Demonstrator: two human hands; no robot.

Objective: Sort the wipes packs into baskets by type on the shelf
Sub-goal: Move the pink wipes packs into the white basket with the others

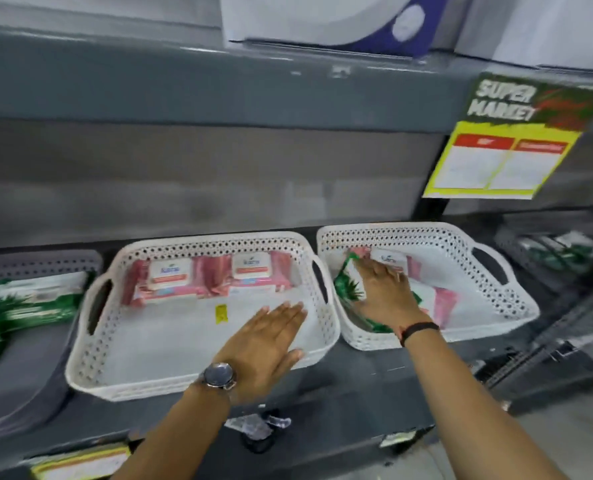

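While flat, open hands over basket rims: left hand (269,336) at middle basket (91,375), right hand (385,289) on green pack (345,284).

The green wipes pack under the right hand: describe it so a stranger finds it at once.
On the grey shelf, take the right-hand white basket. The green wipes pack lies at its left end, partly under the right hand. It is the only green pack there; the others are pink.

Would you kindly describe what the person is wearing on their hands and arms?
Both forearms are bare, with no sleeves in view. The left hand has a round, silver-cased wristwatch at its wrist. The right hand has a thin dark band around its wrist. No gloves.
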